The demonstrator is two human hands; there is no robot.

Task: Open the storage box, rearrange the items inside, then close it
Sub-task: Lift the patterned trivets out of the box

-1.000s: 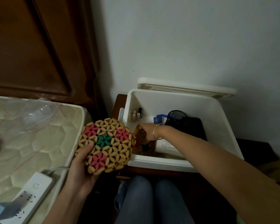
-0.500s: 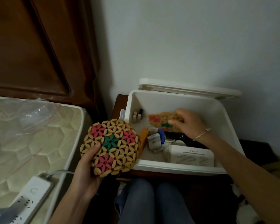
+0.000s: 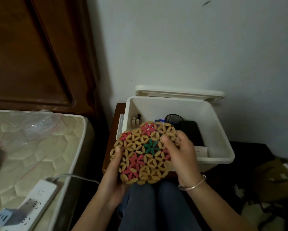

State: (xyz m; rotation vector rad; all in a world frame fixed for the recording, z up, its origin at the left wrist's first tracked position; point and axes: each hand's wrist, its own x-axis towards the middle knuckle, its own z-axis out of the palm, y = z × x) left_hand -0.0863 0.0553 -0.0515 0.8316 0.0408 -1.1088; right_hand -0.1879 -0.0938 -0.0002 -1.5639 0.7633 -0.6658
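Note:
The white storage box point(image 3: 223, 140) stands open on a dark wooden stand, its lid point(image 3: 179, 93) leaning behind it against the wall. In front of the box I hold round woven bead mats point(image 3: 145, 152) with red and green flowers, stacked together. My left hand point(image 3: 115, 174) grips their lower left edge, thumb on top. My right hand point(image 3: 179, 154) holds the right edge, thumb pressing near the green flower. Inside the box I see small bottles point(image 3: 136, 121), a black pouch point(image 3: 191, 132), a black round thing point(image 3: 173, 118) and a white carton point(image 3: 201, 150); the mats hide the rest.
A mattress point(image 3: 36, 147) lies at left with a clear plastic bag point(image 3: 38, 125) and a white power strip point(image 3: 31, 207) on it. A brown headboard point(image 3: 31, 52) rises behind. My knees in jeans point(image 3: 156, 207) are below the box. Dark clutter point(image 3: 273, 180) sits at right.
My right hand lifted a second mat out of the box and brought it onto the mat in my left hand. Both hands now hold the mats together in front of the box.

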